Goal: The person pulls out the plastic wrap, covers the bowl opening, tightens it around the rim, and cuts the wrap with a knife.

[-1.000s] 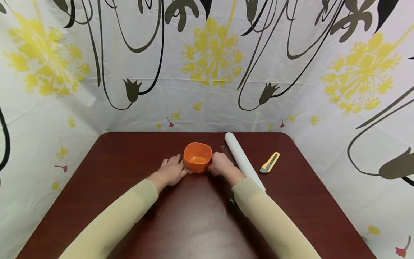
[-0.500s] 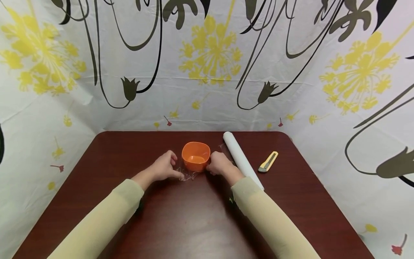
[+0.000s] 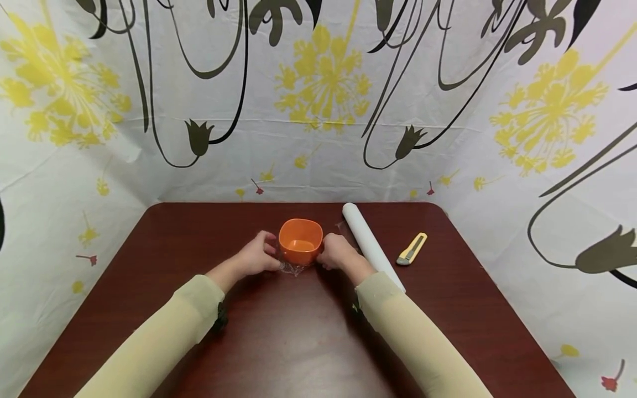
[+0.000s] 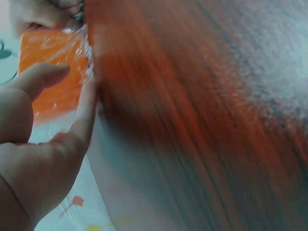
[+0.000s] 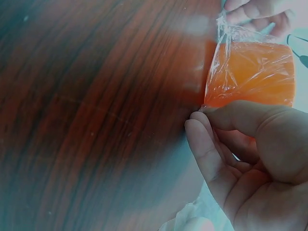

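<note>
An orange bowl (image 3: 301,242) stands upright on the table, with clear plastic wrap (image 5: 233,67) drawn over its side and bunched near its base. My left hand (image 3: 257,254) is at the bowl's left side. In the left wrist view, thumb and finger are spread apart, one fingertip (image 4: 89,94) touching the wrap by the bowl's base. At the bowl's right side, my right hand (image 3: 340,254) pinches the wrap's edge low down between thumb and fingertips (image 5: 199,127). Its other fingers are folded in.
A white roll (image 3: 370,243) lies slantwise right of my right hand, with a bit of clear film beside it. Further right is a yellow box cutter (image 3: 412,249). Patterned cloth (image 3: 318,182) hangs behind the dark red-brown table (image 3: 298,342).
My left hand has drawn back from lying flat beside the bowl, its fingers now bent, and then edged closer again. Crumpled wrap now shows before the bowl. My right hand stays put.
</note>
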A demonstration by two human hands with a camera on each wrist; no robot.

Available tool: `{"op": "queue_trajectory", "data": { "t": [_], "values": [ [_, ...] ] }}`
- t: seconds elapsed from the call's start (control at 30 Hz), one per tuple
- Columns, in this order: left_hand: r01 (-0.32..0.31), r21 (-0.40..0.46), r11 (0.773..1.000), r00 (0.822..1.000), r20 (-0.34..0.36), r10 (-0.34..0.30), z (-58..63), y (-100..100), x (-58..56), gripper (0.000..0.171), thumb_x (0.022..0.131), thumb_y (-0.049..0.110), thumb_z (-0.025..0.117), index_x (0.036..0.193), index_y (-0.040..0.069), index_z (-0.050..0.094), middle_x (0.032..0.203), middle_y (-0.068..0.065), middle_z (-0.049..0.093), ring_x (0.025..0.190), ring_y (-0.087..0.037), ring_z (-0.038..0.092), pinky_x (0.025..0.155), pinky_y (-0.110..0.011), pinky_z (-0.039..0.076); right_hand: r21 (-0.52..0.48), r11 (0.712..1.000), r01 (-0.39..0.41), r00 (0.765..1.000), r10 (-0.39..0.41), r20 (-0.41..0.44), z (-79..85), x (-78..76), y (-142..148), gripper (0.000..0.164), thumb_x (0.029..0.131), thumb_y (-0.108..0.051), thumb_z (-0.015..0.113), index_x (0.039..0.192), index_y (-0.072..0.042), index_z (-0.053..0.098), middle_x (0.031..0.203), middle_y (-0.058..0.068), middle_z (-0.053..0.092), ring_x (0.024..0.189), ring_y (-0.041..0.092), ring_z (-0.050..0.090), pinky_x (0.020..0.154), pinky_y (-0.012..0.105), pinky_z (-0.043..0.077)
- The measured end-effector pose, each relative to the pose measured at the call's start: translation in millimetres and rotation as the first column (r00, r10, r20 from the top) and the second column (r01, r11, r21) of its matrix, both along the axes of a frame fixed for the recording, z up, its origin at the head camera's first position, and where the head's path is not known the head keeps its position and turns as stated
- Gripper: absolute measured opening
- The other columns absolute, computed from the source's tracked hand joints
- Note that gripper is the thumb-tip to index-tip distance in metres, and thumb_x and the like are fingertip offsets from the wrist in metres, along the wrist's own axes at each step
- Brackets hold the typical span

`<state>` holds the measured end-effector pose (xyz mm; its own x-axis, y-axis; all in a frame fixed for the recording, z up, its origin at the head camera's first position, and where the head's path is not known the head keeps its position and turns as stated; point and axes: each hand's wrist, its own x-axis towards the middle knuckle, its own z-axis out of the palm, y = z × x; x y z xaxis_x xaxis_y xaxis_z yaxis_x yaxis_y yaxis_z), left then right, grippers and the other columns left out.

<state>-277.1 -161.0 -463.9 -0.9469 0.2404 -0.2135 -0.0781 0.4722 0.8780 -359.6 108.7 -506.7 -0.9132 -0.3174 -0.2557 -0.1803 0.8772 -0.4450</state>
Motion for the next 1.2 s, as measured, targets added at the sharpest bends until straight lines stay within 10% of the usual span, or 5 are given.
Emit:
{"op": "queue_trajectory", "data": {
  "t": [0.2, 0.4, 0.63, 0.97, 1.2],
  "values": [
    [0.025, -0.136, 0.990, 0.990, -0.135, -0.043, -4.2, 10, -6.0, 0.093, 0.087, 0.009, 0.093, 0.163, 0.001, 0.041, 0.130, -0.020, 0.071, 0.102, -0.025, 0.074, 0.090, -0.037, 0.064, -0.017, 0.999, 0.040, 0.999, -0.039, 0.026, 41.1, 31.9, -9, 0.011, 0.097, -0.013, 0.074, 0.090, -0.005, 0.075, 0.073, 0.007, 0.077, 0.065, 0.019, 0.076, 0.065, 0.031, 0.063],
    [-0.031, -0.152, 0.988, 0.978, -0.210, -0.002, -6.7, 15, -12.3, 0.059, 0.090, -0.002, 0.084, 0.143, -0.005, 0.059, 0.122, -0.019, 0.073, 0.104, -0.026, 0.071, 0.091, -0.038, 0.064, -0.035, 0.999, 0.011, 1.000, -0.011, 0.020, 16.3, 15.2, -2, 0.011, 0.096, -0.017, 0.075, 0.090, -0.008, 0.075, 0.072, 0.003, 0.076, 0.064, 0.015, 0.075, 0.063, 0.029, 0.062],
    [-0.055, -0.178, 0.982, 0.979, -0.201, 0.019, -5.7, 8, -13.5, 0.030, 0.094, 0.006, 0.085, 0.120, -0.004, 0.074, 0.106, -0.014, 0.081, 0.093, -0.022, 0.076, 0.084, -0.035, 0.066, -0.059, 0.997, 0.054, 0.998, -0.053, 0.015, 62.1, 53.7, -12, 0.009, 0.100, -0.011, 0.075, 0.095, -0.003, 0.074, 0.080, 0.011, 0.080, 0.071, 0.021, 0.079, 0.065, 0.026, 0.062],
    [-0.042, -0.290, 0.956, 0.961, -0.274, -0.041, -5.4, 1, -15.6, 0.005, 0.098, 0.011, 0.080, 0.097, 0.005, 0.081, 0.109, -0.011, 0.073, 0.100, -0.025, 0.064, 0.097, -0.043, 0.060, -0.087, 0.996, 0.022, 1.000, -0.021, 0.006, 53.3, 47.3, -7, 0.011, 0.100, -0.012, 0.076, 0.091, -0.006, 0.074, 0.076, 0.006, 0.078, 0.067, 0.016, 0.076, 0.065, 0.027, 0.063],
    [-0.007, -0.245, 0.970, 0.983, -0.181, -0.038, 0.3, -5, -20.9, 0.012, 0.101, 0.014, 0.077, 0.103, 0.006, 0.086, 0.100, -0.009, 0.081, 0.092, -0.020, 0.067, 0.088, -0.035, 0.059, -0.085, 0.996, 0.020, 1.000, -0.020, 0.001, 54.3, 47.2, -6, 0.013, 0.100, -0.011, 0.076, 0.089, -0.007, 0.074, 0.074, 0.005, 0.077, 0.065, 0.015, 0.074, 0.064, 0.027, 0.062]
  ]
}}
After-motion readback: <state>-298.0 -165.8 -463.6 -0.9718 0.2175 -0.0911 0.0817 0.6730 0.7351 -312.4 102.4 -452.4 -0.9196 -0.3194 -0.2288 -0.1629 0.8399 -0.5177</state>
